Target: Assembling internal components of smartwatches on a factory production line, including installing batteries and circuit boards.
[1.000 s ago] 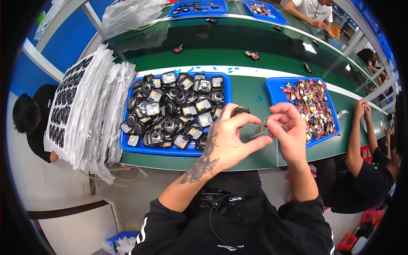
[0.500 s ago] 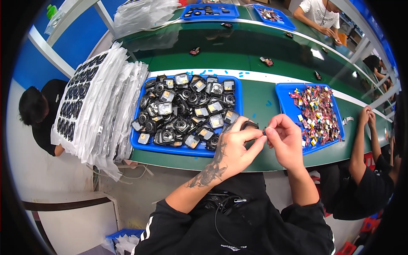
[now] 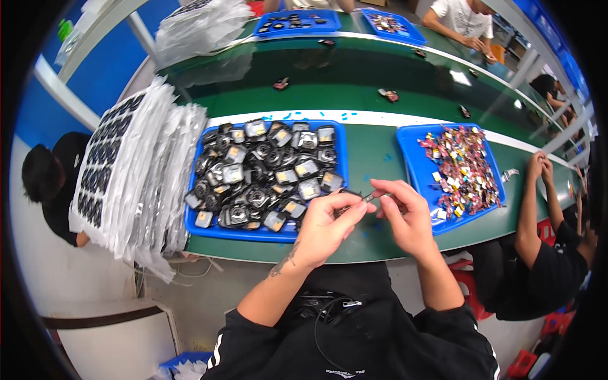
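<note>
My left hand (image 3: 330, 223) is closed around a small black case (image 3: 350, 192), mostly hidden by the fingers. My right hand (image 3: 406, 215) meets it at the fingertips, thumb and fingers pinched together. A tiny greyish piece (image 3: 367, 197) shows between the two hands; its kind is too small to make out. Both hands are above the table's near edge, between two blue trays. The left tray (image 3: 266, 237) is heaped with black watch-like cases (image 3: 256, 171), some with pale square faces. Small red, yellow and white electronic parts (image 3: 462, 168) fill the right tray (image 3: 415, 180).
Stacked white plastic sheets (image 3: 133, 183) carrying black parts stand at the left. Beyond the trays runs a green belt (image 3: 323, 82) with several small parts scattered on it. Other people sit across and to the right; a person (image 3: 47, 177) is at far left. Farther trays (image 3: 297, 28) line the opposite side.
My hands have lowered slightly and moved left in view. The left hand has turned, so less of the black case shows. The whole scene has shifted a little left.
</note>
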Demonstrator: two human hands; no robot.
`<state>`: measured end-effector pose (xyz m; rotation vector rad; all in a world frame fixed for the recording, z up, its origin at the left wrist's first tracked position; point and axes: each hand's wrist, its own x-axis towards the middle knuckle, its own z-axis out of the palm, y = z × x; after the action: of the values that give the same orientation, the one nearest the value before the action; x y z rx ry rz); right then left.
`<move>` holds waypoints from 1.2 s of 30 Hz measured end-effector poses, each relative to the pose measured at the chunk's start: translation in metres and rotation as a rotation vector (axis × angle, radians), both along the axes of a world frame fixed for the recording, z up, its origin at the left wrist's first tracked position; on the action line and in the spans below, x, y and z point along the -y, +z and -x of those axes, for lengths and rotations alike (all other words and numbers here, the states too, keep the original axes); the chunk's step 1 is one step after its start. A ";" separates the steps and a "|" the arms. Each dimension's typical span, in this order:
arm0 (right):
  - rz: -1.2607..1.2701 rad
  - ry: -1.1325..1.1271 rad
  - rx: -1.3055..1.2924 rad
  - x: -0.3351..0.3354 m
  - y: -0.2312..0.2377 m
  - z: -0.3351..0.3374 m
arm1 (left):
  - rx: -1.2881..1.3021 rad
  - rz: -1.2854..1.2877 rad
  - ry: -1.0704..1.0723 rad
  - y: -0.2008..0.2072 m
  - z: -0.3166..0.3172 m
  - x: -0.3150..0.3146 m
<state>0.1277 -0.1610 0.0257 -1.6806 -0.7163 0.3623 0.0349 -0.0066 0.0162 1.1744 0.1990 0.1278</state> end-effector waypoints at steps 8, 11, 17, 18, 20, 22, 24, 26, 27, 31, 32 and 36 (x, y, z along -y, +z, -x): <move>-0.429 0.160 -0.010 0.004 -0.008 -0.001 | 0.011 0.135 -0.082 0.006 0.001 0.007; -0.479 -0.007 0.023 0.012 -0.002 0.003 | 0.062 -0.013 0.166 -0.004 -0.005 0.000; -0.075 -0.002 0.170 0.004 0.007 0.012 | 0.222 -0.085 0.392 -0.006 -0.018 0.008; -0.076 0.030 0.157 0.001 0.007 0.013 | 0.311 -0.236 0.395 -0.010 -0.021 0.011; -0.080 -0.138 0.235 0.001 0.008 0.017 | 0.178 -0.009 0.213 -0.005 -0.017 0.021; -0.085 -0.148 0.265 -0.002 0.013 0.016 | 0.154 0.050 0.198 -0.006 -0.014 0.025; -0.022 -0.163 0.464 -0.004 0.017 0.014 | 0.124 0.071 0.152 -0.007 -0.008 0.020; -0.001 -0.156 0.488 -0.004 0.015 0.015 | 0.175 0.084 0.074 -0.011 -0.004 0.018; 0.009 -0.147 0.501 -0.005 0.016 0.015 | 0.201 0.023 0.043 -0.011 -0.001 0.015; 0.071 -0.125 0.493 -0.009 0.025 0.020 | 0.239 0.010 0.044 -0.016 0.000 0.012; 0.074 -0.127 0.487 -0.010 0.026 0.021 | 0.233 0.012 0.042 -0.015 0.002 0.011; 0.111 -0.110 0.480 -0.009 0.028 0.018 | 0.217 0.023 -0.020 -0.011 0.004 0.007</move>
<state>0.1102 -0.1515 0.0533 -1.9271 -0.9608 -0.0883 0.0309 -0.0138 0.0057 1.1308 -0.0025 0.2336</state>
